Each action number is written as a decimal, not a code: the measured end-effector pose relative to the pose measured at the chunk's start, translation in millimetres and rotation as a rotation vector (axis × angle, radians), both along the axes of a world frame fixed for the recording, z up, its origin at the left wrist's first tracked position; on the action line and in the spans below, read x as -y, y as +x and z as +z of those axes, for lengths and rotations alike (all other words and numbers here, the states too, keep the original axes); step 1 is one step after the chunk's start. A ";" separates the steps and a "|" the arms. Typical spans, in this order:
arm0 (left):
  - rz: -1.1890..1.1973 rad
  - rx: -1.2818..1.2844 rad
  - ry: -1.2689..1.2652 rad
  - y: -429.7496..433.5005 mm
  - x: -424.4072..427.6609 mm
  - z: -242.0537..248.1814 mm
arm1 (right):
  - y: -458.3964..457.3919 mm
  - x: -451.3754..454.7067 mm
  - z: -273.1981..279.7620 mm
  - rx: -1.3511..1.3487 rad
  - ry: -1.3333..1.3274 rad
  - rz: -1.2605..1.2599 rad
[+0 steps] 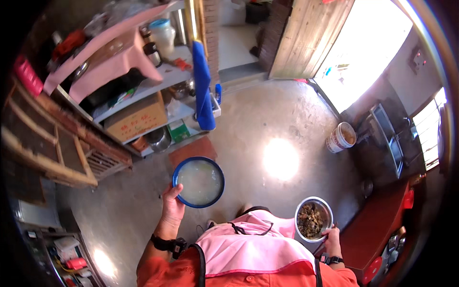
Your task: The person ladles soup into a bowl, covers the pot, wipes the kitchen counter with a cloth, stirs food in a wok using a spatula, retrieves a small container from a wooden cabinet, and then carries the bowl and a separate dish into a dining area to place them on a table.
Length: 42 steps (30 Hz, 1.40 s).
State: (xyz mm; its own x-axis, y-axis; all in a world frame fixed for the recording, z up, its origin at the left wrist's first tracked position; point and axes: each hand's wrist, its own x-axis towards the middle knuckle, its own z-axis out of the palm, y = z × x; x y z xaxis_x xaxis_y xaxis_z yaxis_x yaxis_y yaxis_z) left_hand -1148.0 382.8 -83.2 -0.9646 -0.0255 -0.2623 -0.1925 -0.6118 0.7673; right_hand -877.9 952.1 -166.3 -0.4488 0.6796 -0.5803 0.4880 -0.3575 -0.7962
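My left hand (174, 202) grips the near-left rim of a blue-rimmed bowl (199, 182), thumb over the edge. Cloudy, pale liquid fills much of that bowl. Off to the right, my right hand (332, 236) holds a stainless steel bowl (328, 211) by its lower right rim. Dark brown, chunky food (310, 219) lies inside it; what it is exactly I cannot tell. Both bowls are held above the floor, well apart, on either side of my pink apron (258, 247).
A shelf unit (179, 77) with a cardboard box (138, 118) stands at left. A white bucket (335, 141) sits on the concrete floor (236, 136) near a sink (385, 122). A red-topped counter (373, 226) runs along my right. A wooden door (308, 39) stands by the bright doorway.
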 end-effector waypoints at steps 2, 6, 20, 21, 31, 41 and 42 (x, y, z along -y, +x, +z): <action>-0.076 0.048 0.025 -50.2 -25.0 3.0 | -23.6 2.5 -15.3 -0.040 -0.013 -0.233; -0.089 -0.044 -0.060 -144.3 -71.1 -11.7 | -86.4 -32.2 -41.9 -0.038 -0.011 -0.320; -0.164 0.100 0.131 -448.0 -229.1 3.1 | -571.1 -131.5 27.1 -0.297 -0.027 0.135; -0.196 0.117 0.149 -474.3 -235.8 -1.5 | -607.5 -134.9 30.9 -0.318 -0.058 0.146; -0.204 0.080 0.159 -737.0 -310.9 -28.2 | -895.2 -189.7 38.5 -0.364 -0.118 0.255; -0.149 0.087 0.112 -975.3 -347.6 -6.0 | -1148.5 -230.8 14.7 -0.275 -0.150 0.264; -0.140 0.090 0.087 -993.1 -346.6 -4.4 | -1178.0 -235.7 6.6 -0.284 -0.148 0.339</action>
